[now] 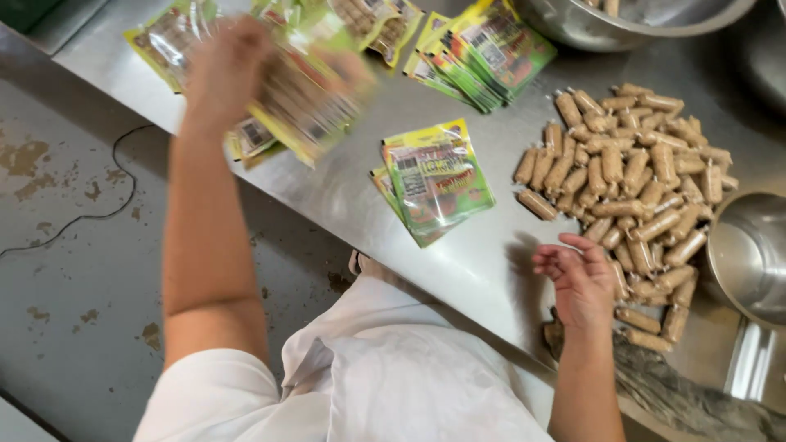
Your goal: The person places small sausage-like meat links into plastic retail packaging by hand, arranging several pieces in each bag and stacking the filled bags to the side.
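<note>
At far left the left hand (225, 69) is raised over the steel table (475, 262), its fingers closed on a filled pouch (307, 102) with a clear face and yellow-green edges; both hand and pouch are blurred, so the exact grip is hard to tell. Beneath and behind them lie more filled pouches (164, 45), spread along the table's far-left edge. Nearer the middle, a small stack of flat pouches (438, 180) rests on the table, apart from either hand. Further back, a fanned pile of flat pouches (479, 53) lies just beside the rim of a large steel bowl (589, 24). Right of centre, the right hand (580, 282) hovers palm-up at the near edge of a heap of brown sausages (639, 180), fingers loosely curled and holding nothing, the fingertips just beside the nearest pieces. At far right a smaller steel bowl (749, 254) stands touching the heap. The person wears a white apron (393, 376), seen at the bottom.
</note>
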